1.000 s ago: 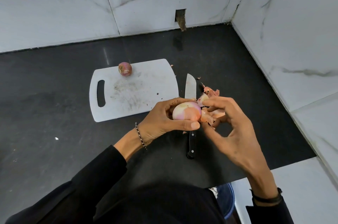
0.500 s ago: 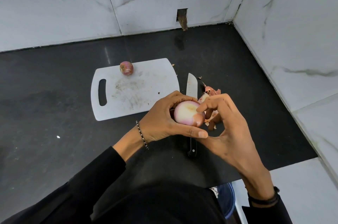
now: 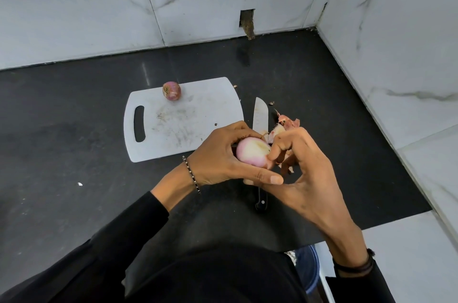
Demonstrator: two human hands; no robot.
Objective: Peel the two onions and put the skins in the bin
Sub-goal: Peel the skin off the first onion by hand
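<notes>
Peeling under way: first onion held in both hands just above the surface's near part, second onion waiting on the board.

Nearest: blue tub (image 3: pixel 307 270) below the surface edge, mostly hidden.
Left hand (image 3: pixel 223 161): grip closed round the onion (image 3: pixel 251 152), thumb beneath, fingers over the far side.
Onion: smooth, pale pink-white, largely bare. Its unfinished end points right, away from that grip.
Right hand (image 3: pixel 307 166): nearer to that end, curled fingertips seemingly pinching a papery skin flap (image 3: pixel 285 165). The pull would likely run rightward.
Beneath: knife (image 3: pixel 260 114), steel blade, black handle, flat on the black surface (image 3: pixel 74 154).
Just beyond: loose skins (image 3: pixel 288 123), dry, curled.
Farther left: white plastic cutting board (image 3: pixel 210 109) bearing the second onion (image 3: pixel 171 91), round, purple skin on.
</notes>
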